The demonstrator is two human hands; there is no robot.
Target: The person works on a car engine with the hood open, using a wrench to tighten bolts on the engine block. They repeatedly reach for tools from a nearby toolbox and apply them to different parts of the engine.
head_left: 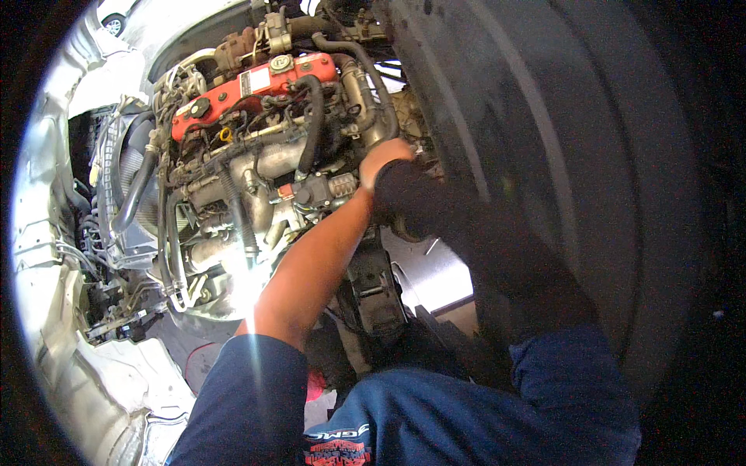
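Observation:
Both my hands meet at the rear right side of an engine (pixel 268 167) with a red valve cover (pixel 256 87). My left hand (pixel 384 159) is bent at the wrist beside a metal pipe and a black hose (pixel 381 85). Its fingers are hidden, so whether it holds anything does not show. Dark against the shadow, my right hand (pixel 400 193) overlaps the left one. I cannot make out its fingers or anything in them. Just left of my wrists sits a ribbed, cylindrical metal part (pixel 343 185).
A large dark panel (pixel 559 155) rises close along my right arm. On the left stand a radiator (pixel 140 179) with hoses and pale bodywork (pixel 47 233). Below my hands, a dark housing (pixel 374 283) and a bright gap to the floor show. Strong light glares at the engine's lower front.

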